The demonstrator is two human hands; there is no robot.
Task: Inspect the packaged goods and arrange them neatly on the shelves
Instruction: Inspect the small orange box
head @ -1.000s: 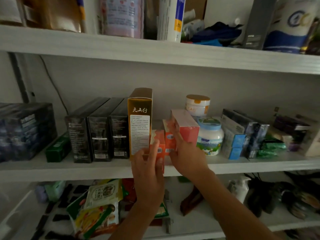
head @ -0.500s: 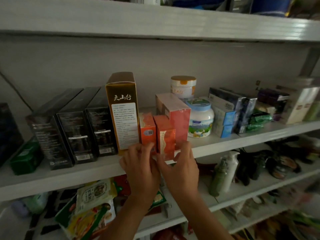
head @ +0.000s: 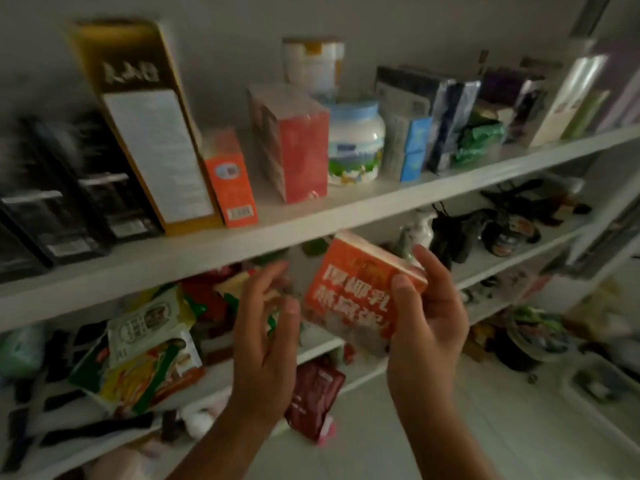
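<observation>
R hand [head: 427,313] grips orange box [head: 360,292] w/ thumb and fingers, held below shelf front edge [head: 311,223]. L hand [head: 266,334] just beside it, fingers spread, empty. Behind, on shelf near front edge: small orange box [head: 231,178], red box [head: 294,143], white jar [head: 355,143].

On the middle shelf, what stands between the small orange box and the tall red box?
Nothing: in the head view, bare shelf board shows between the small orange box and the tall red box.
</observation>
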